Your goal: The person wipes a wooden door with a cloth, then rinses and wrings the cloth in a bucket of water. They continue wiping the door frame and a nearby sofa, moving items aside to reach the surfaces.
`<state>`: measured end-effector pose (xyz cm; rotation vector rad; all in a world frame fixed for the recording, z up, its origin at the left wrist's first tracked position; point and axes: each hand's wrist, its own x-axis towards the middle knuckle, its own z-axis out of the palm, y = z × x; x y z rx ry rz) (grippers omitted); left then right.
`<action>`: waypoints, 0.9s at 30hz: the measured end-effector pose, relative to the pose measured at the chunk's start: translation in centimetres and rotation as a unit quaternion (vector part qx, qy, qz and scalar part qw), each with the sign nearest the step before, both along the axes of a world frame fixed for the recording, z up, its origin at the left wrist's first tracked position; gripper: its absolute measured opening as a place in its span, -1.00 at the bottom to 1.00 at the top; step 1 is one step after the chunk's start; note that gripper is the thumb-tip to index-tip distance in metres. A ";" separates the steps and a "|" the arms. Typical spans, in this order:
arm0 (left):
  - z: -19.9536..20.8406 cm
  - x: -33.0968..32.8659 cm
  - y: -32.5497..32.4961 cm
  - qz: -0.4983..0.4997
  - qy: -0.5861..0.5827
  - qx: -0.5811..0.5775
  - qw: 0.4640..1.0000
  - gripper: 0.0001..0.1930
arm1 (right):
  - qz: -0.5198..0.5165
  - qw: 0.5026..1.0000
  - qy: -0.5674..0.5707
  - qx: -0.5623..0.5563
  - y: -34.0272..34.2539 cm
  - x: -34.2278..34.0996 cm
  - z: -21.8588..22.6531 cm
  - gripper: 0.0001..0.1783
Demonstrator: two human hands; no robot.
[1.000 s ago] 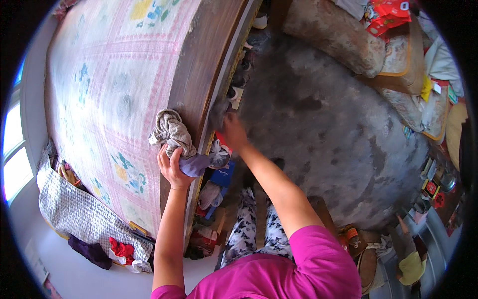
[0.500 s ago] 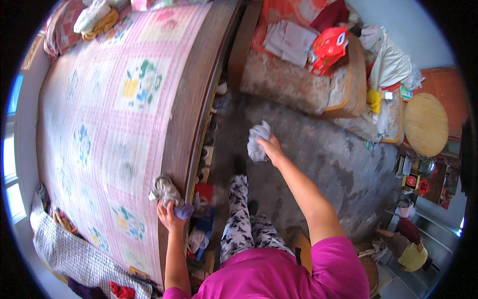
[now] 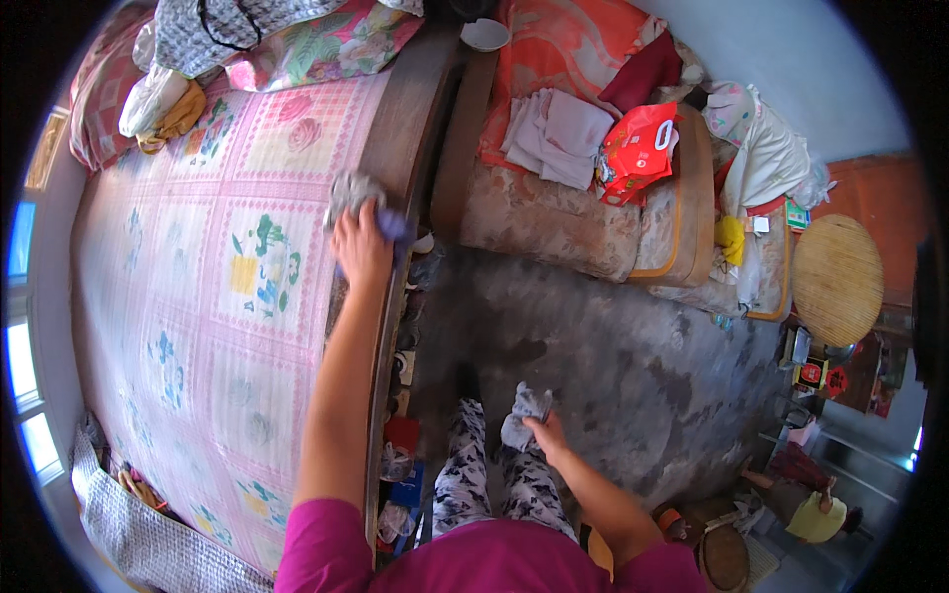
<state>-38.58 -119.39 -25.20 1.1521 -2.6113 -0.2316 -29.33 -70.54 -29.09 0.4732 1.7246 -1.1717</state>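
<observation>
My left hand (image 3: 362,247) reaches far forward along the bed, its fingers closed over a bunched grey-beige cloth (image 3: 353,190). A purple cloth (image 3: 397,229) sticks out from under that same hand. Both cloths lie against the wooden edge (image 3: 403,128) of the bed, where it meets the pink checked, flower-patterned mat (image 3: 255,331). My right hand (image 3: 549,435) grips a crumpled light-grey cloth (image 3: 521,420) in the air above my legs, well away from the bed.
A patterned sofa (image 3: 544,222) carries folded pale cloths (image 3: 559,138) and a red bag (image 3: 638,153). Beyond are a round wooden board (image 3: 837,280) and another person (image 3: 816,514) at lower right. Shoes and boxes (image 3: 403,430) line the bed's side. Bedding (image 3: 321,44) is heaped at the far end.
My left hand has travelled forward along the bed's edge with its cloths. The right hand has drawn back toward my body, still holding the light-grey cloth. The view has shifted slightly.
</observation>
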 end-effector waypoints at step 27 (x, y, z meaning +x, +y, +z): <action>2.0 1.7 8.6 -0.123 -0.209 0.031 0.970 -0.29 | -0.114 0.935 0.138 0.307 14.5 -3.7 9.8 -0.28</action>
